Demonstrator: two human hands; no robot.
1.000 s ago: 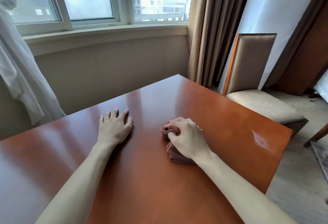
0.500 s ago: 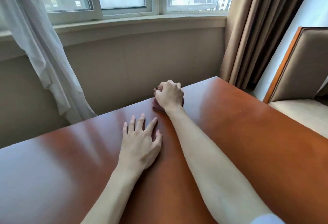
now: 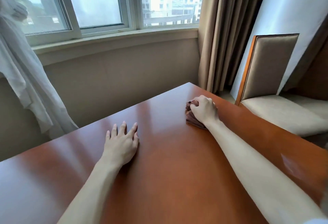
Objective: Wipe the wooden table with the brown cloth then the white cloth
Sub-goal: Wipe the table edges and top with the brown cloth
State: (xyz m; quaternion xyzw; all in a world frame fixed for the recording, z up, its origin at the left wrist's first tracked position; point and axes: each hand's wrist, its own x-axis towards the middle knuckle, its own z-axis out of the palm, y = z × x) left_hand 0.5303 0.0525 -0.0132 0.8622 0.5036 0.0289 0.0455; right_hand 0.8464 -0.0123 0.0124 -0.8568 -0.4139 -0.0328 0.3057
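Toward the left of the desk [image 3: 177, 170], your left hand [image 3: 122, 144] lies flat on the wood, fingers straight and spread, holding nothing; it looks like a brace while the other arm works. Move right and your right hand [image 3: 204, 111] is far out near the desk's far right corner, close to the right edge, its grip clenched around the bunched brown cloth [image 3: 192, 120], which is pressed on the surface beneath the palm. You appear to be in the first step, the pass with the brown cloth, at the outer reach of a stroke. The next move likely calls for drawing the cloth along or away from that right edge with steady downward pressure, keeping it from slipping off the side toward the chair [image 3: 271, 82]. The white cloth is nowhere in view, so you will have to find it before the second pass. Most of the brown cloth is hidden under your hand, the desk's near edge is cut off by the frame, and how much of the surface is already wiped cannot be told.
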